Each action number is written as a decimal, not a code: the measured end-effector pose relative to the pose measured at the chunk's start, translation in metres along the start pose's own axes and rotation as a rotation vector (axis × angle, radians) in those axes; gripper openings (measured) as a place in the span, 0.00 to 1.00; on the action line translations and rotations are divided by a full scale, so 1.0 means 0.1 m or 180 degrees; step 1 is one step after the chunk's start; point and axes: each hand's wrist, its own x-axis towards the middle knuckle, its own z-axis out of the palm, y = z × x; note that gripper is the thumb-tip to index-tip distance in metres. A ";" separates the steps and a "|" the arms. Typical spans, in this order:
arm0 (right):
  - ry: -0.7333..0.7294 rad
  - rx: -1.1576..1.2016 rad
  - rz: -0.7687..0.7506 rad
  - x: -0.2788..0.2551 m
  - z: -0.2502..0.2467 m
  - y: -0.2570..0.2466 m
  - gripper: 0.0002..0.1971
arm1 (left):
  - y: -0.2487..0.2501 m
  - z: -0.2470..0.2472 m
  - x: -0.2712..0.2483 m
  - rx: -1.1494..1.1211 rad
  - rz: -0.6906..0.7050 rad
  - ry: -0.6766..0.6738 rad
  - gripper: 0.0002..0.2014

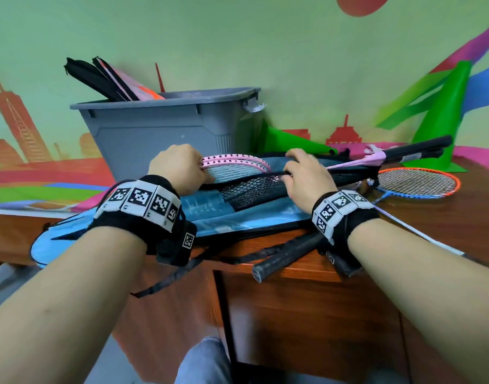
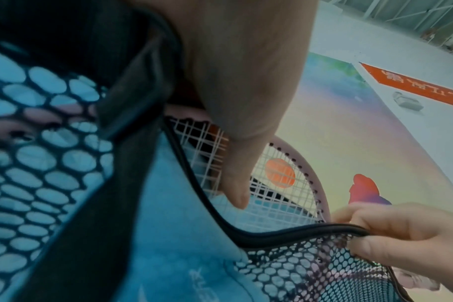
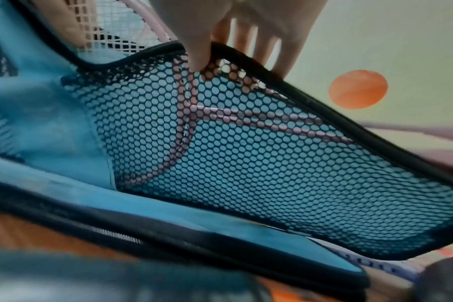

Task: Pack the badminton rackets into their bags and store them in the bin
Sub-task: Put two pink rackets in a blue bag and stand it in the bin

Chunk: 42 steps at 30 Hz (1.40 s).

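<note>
1. Head view: both forearms fill the near foreground, reaching onto the wooden desk (image 1: 307, 275). On it lies the blue racket bag (image 1: 237, 217), its mouth open, with two pink rackets (image 1: 235, 162) part-way in, heads still poking out. The left hand (image 1: 179, 167) curls round the pink frames at the heads. The right hand (image 1: 307, 176) pinches the bag's black-edged mesh panel (image 1: 254, 187) and lifts it. Behind them the grey bin (image 1: 160, 126) already holds some bagged rackets. An orange-and-blue racket (image 1: 415, 181) and a black-handled racket (image 1: 287, 253) lie loose, so I judge the job roughly midway.

2. Left wrist view: mesh and dark strap sit closest. The left hand's (image 2: 241, 81) fingers press on the pink racket's strings (image 2: 277, 196). The right hand (image 2: 401, 235) grips the bag's piped rim.

3. Right wrist view: the bag's zip edge is nearest. The right hand (image 3: 236, 30) has thumb in front and fingers behind the rim, and pink frames (image 3: 184, 130) show through the mesh.
</note>
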 end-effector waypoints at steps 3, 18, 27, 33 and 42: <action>-0.0223 0.0483 0.0058 0.00 -0.02 -0.08 0.07 | 0.00 -0.01 -0.04 -0.0143 -0.0011 -0.0093 0.16; -0.0420 0.0318 -0.0041 0.00 -0.09 -0.12 0.06 | -0.01 -0.16 -0.12 -0.0728 0.0424 0.0178 0.33; -0.0518 0.0283 0.0051 0.03 -0.11 0.07 0.03 | -0.56 0.03 -0.22 -0.0263 -0.0054 0.0404 0.13; -0.0616 0.0458 -0.0006 0.07 -0.18 0.04 0.05 | -0.51 0.03 -0.20 -0.1034 0.0295 0.0732 0.10; -0.0678 0.0830 -0.0084 0.21 -0.38 -0.07 0.06 | -0.31 -0.23 -0.06 -0.1603 0.0233 0.1530 0.13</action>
